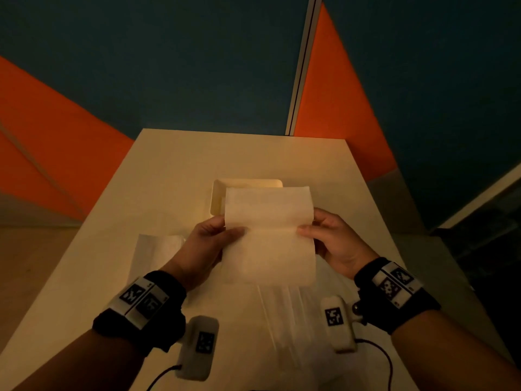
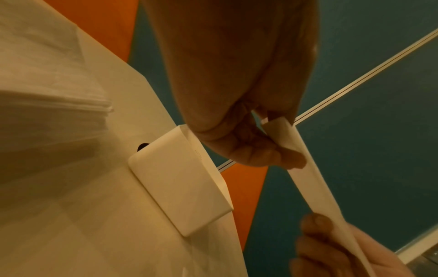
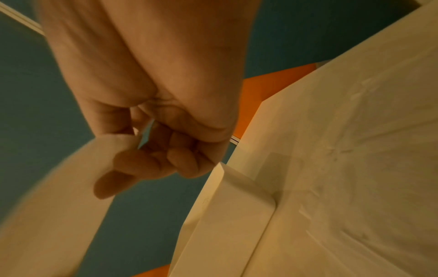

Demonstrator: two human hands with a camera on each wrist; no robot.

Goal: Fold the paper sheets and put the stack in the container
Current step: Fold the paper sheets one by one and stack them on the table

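I hold a white paper sheet (image 1: 269, 235) in the air above the table, creased across its middle. My left hand (image 1: 222, 230) pinches its left edge at the crease, thumb on top. My right hand (image 1: 313, 227) pinches the right edge the same way. From the left wrist the sheet (image 2: 308, 168) runs edge-on from my left hand (image 2: 279, 155) down to the fingers of my right. In the right wrist view my right hand (image 3: 132, 150) grips the sheet (image 3: 59, 196). The white container (image 1: 218, 198) stands on the table just behind the sheet, partly hidden.
A stack of paper sheets (image 1: 158, 249) lies on the white table (image 1: 169, 165) under my left forearm. More paper (image 1: 279, 311) lies on the table in front of me. Orange and blue wall panels (image 1: 56, 122) rise behind the table's far edge.
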